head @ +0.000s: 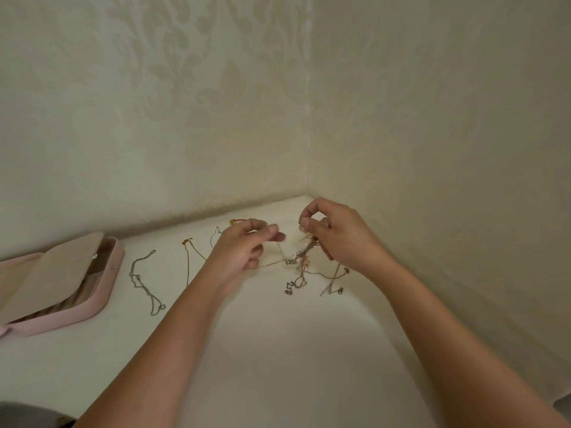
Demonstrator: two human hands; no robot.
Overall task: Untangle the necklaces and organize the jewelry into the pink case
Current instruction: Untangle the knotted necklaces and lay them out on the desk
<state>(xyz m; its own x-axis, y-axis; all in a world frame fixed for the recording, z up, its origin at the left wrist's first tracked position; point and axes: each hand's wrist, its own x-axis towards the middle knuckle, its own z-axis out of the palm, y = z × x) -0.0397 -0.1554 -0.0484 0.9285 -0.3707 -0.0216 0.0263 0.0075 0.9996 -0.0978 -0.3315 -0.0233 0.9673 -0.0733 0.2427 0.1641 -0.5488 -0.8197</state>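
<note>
A tangle of thin necklaces (301, 262) with small pendants hangs between my hands above the white table. My right hand (332, 234) pinches the top of the tangle and lifts it. My left hand (247, 247) pinches one thin chain and holds it out to the left. Loose ends and charms (290, 288) trail onto the table below. A silver necklace (145, 281) and a gold necklace (188, 257) lie apart, stretched out on the table to the left. The pink case (102, 291) lies open at the far left, a beige flap (49, 273) covering much of its inside.
The white table (278, 350) sits in a corner of two pale patterned walls (309, 118). A small piece with a red cord (236, 221) lies near the back wall behind my left hand. Another thin chain (215, 236) lies beside it.
</note>
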